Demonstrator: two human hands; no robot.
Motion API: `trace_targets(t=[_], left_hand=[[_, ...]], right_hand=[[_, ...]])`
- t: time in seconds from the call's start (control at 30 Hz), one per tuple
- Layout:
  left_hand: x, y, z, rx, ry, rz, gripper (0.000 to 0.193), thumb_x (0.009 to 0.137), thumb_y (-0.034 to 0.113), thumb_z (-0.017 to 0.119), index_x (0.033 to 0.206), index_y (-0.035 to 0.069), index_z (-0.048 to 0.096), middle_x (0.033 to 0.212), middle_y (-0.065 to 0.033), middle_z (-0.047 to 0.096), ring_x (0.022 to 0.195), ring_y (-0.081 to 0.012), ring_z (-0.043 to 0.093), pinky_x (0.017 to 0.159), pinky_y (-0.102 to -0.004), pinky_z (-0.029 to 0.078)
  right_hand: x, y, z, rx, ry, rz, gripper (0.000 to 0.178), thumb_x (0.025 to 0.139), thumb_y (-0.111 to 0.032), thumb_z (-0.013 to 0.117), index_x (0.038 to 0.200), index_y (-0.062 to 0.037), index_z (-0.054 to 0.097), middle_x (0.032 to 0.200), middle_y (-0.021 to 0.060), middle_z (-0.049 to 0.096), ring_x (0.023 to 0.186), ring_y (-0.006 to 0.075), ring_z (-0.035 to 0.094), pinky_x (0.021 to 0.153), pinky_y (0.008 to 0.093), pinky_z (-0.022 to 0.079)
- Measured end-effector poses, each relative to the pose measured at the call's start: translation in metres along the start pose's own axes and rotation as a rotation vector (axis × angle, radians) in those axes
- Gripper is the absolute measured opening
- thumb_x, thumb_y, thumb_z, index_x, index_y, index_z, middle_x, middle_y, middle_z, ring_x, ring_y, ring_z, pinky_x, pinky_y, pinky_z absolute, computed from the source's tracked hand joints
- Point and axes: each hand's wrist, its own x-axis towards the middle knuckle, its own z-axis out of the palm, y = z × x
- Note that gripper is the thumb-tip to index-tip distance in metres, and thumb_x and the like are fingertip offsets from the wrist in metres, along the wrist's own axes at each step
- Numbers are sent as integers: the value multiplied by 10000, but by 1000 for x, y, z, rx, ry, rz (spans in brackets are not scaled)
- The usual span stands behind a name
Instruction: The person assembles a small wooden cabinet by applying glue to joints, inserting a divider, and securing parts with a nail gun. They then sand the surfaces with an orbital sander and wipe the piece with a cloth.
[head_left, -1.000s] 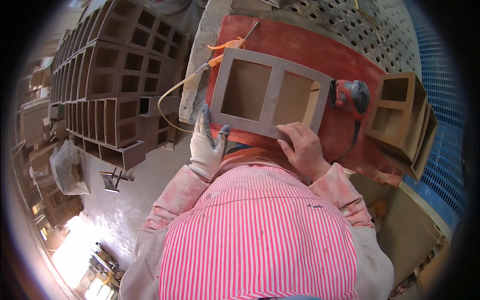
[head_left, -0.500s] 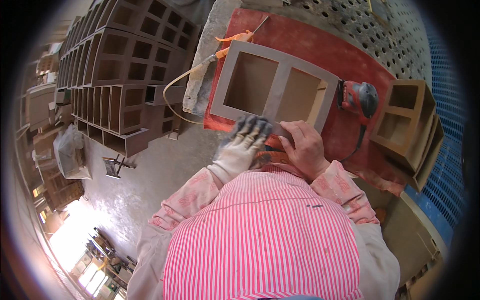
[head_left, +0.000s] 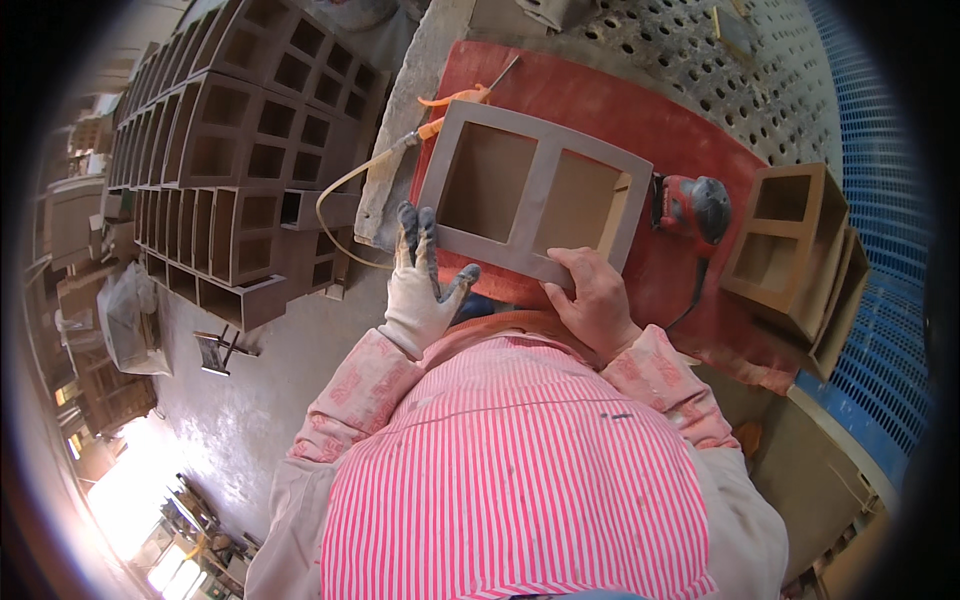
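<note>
Two-opening box point(head_left: 538, 190) likely wants light, even pressure along its near edge; left hand point(head_left: 420, 294) spread, right hand point(head_left: 592, 298) curled there, grip unclear

Box point(head_left: 537, 190): wood-like board, matt, smooth grey face, bare brown interior.
Sheet point(head_left: 690, 145): red, matt, dusty; material uncertain.
Sander point(head_left: 697, 208): red and dark plastic.
Air gun point(head_left: 432, 128): orange plastic, metal nozzle.
Glove point(head_left: 412, 308): pale cloth, dark-coated fingertips.
Apron point(head_left: 520, 470): striped cloth.
Slab point(head_left: 390, 200): rough, concrete-like.
Mesh point(head_left: 885, 200): blue plastic.
Floor point(head_left: 265, 400): smooth, partly shiny.
</note>
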Motion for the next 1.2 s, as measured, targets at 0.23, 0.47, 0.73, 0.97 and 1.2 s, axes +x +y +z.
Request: trace_targets(t=[0.23,0.47,0.73,0.97,1.2], left_hand=[[34,0,-1,-46,35,1,758,970,282,793,1607,35,464,1665,-292,419,1514,-452,459,1216,-476,419],[86,-19,-22,-258,172,-174,241,999,5,626,1190,0,773,1145,-149,777,1070,-263,738,971,-340,551],[221,-29,-44,-344,298,-52,160,1017,122,702,1056,-21,761,936,-162,713,814,-266,692,780,-343,535],[405,-9,-38,22,202,137,348,990,349,737,1223,91,760,1197,-177,733,1051,-348,746,908,-446,580],[564,7,13,395,138,-62,605,948,575,711,1334,108,729,1378,-198,683,1215,-374,707,1016,-476,579]], right_hand=[[30,24,-23,-10,14,-48,443,814,-31,831,1224,-56,666,1032,170,694,934,385,703,826,443,592],[31,26,-28,24,-10,-1,450,793,-74,842,1205,-66,661,1034,151,683,998,370,687,885,475,573],[92,27,-79,317,-42,115,128,926,-116,800,1009,-39,740,998,132,700,891,327,722,794,422,587],[212,45,-107,223,148,82,41,970,-40,742,1001,-14,751,942,112,696,796,251,714,693,345,578],[278,57,-78,251,108,127,46,965,-25,745,1007,-10,751,923,121,701,782,246,713,690,339,582]])
